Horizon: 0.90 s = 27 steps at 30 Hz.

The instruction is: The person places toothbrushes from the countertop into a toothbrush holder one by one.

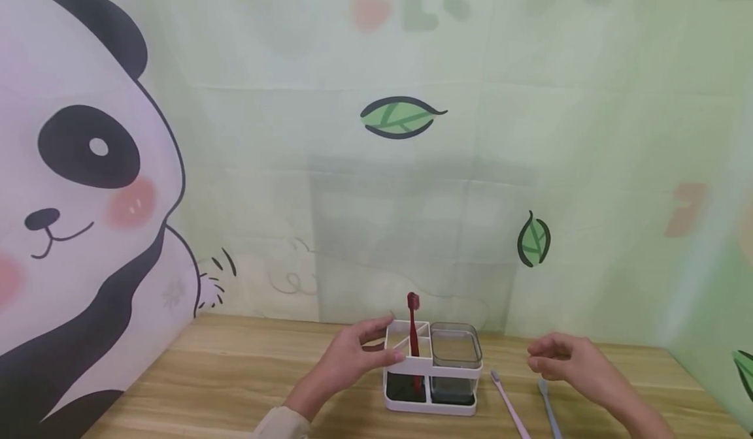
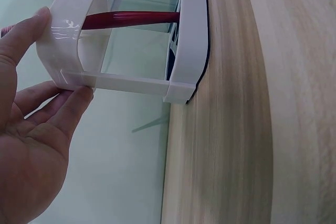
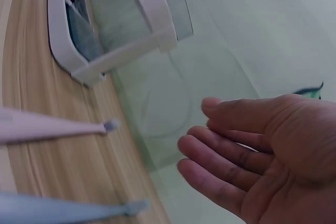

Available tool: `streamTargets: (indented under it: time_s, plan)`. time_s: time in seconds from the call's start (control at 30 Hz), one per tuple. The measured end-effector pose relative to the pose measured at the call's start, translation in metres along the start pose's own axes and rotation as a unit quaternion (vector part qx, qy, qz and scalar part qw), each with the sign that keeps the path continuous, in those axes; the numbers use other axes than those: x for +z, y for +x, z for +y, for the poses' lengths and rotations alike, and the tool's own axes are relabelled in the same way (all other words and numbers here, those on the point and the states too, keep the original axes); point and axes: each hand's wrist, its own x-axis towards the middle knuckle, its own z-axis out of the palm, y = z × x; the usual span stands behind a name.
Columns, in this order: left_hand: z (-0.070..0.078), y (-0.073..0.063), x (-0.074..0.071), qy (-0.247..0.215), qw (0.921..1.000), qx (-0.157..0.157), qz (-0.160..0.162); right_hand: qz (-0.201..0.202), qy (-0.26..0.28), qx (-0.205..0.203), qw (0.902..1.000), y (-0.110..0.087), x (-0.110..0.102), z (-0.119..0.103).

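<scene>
A white toothbrush holder with a divided top stands upright on the table. A red toothbrush stands in one of its left compartments, bristles up. In the right half sits a clear cup. My left hand grips the holder's upper left side, thumb in front and fingers round the side, as the left wrist view shows. To the right, my right hand hovers with loosely bent fingers, holding nothing. Near it lie a pink toothbrush and a blue toothbrush.
The wooden table reaches back to a pale green cloth backdrop. Printed on the cloth are a large panda on the left and several leaves.
</scene>
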Motion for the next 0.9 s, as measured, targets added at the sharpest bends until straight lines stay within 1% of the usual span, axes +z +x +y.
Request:
streamTargets:
  time_s: [0.17, 0.3, 0.37, 0.53, 0.6, 0.7, 0.83, 0.9]
  plan:
    - [0.0, -0.001, 0.001, -0.001, 1.0, -0.004, 0.0, -0.039, 0.021, -0.007, 0.999, -0.003, -0.009, 0.017]
    - [0.002, -0.002, 0.001, -0.002, 1.0, 0.0, 0.001, -0.052, 0.027, -0.015, 0.9982, -0.003, -0.012, 0.026]
    - [0.003, -0.003, 0.002, -0.003, 1.0, 0.002, 0.001, -0.052, 0.025, -0.014, 0.9982, -0.003, -0.013, 0.03]
    - [0.002, -0.004, 0.001, -0.005, 1.0, -0.002, -0.002, -0.038, -0.015, 0.011, 0.9991, -0.004, -0.012, 0.04]
    - [0.001, -0.003, 0.001, -0.006, 1.0, -0.006, -0.004, -0.043, -0.029, 0.015, 0.9986, -0.006, -0.011, 0.045]
    - [0.0, -0.002, 0.001, -0.005, 0.9999, -0.009, -0.003, -0.061, -0.022, 0.02, 0.9977, -0.007, -0.01, 0.05]
    - [0.0, -0.001, 0.002, -0.001, 1.0, -0.007, 0.0, -0.065, -0.018, 0.055, 0.9962, -0.008, -0.01, 0.052]
    - [0.002, -0.001, 0.002, -0.002, 1.0, -0.005, 0.0, -0.062, -0.029, 0.065, 0.9956, -0.008, -0.009, 0.053]
